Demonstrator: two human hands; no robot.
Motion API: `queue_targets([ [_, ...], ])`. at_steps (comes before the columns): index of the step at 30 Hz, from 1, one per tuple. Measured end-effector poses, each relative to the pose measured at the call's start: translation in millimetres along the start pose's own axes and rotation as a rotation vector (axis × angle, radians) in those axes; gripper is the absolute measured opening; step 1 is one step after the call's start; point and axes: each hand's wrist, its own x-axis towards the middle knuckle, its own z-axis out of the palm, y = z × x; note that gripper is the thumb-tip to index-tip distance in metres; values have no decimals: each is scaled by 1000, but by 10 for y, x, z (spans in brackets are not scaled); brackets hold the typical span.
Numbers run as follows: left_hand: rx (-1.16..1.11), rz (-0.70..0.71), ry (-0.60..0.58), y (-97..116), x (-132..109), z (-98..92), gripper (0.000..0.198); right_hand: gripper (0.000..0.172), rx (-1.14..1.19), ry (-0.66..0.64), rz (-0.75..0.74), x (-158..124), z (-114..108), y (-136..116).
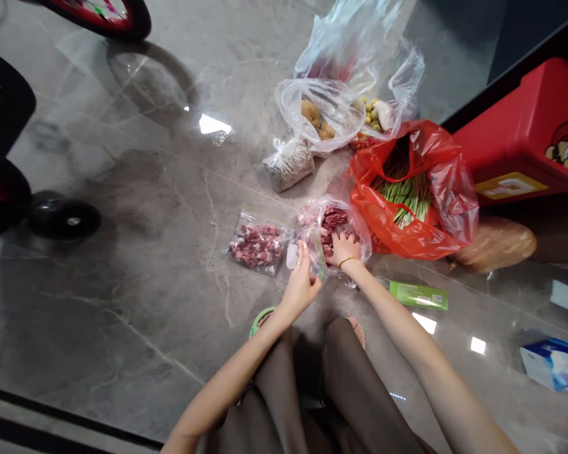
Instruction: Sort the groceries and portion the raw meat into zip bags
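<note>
My left hand [303, 284] grips the edge of a clear zip bag [318, 252] with a green seal strip. Its fingers are bent, and part of the bag lies behind them. My right hand [345, 250], with a gold bangle at the wrist, reaches into an open plastic bag [363, 236] of raw meat. Its fingers curl over the red meat chunks [334, 218], and the fingertips are partly sunk among them. To the left, a filled zip bag of cut meat [258, 244] lies flat on the floor.
A red bag of green stalks [407, 198] stands at right, beside a red bin [515, 126]. Beyond are a bag of potatoes [317, 120] and a tied bag [288, 165]. A green packet [419, 295] lies near my right forearm. Bicycle wheels [137, 19] stand upper left.
</note>
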Motion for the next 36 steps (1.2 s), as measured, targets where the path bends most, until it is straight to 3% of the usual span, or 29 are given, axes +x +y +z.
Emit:
queue_targets([
  [4,9,-5,-13,0,6,15,89,73,13,46,-28,26,27,-17],
  [7,-5,-10,-16,-11,6,12,89,74,35,-37,8,104,-22,-49],
  [10,-23,-7,-12,-31,0,-5,91,62,38,-119,21,183,-68,-70],
  [12,-28,-4,-5,-46,-6,-15,91,54,40,-114,-5,199,-80,-71],
  [22,-42,-15,-17,-79,6,-18,92,48,9,-225,-132,60,-105,66],
  [25,-49,-32,-28,-78,4,-32,92,37,58,-259,-230,107,-108,122],
  [32,-62,-11,-47,-33,28,-72,91,24,278,-190,-256,179,-183,407],
  [36,-70,-15,-77,-12,84,2,92,23,838,-11,-149,47,-353,552],
])
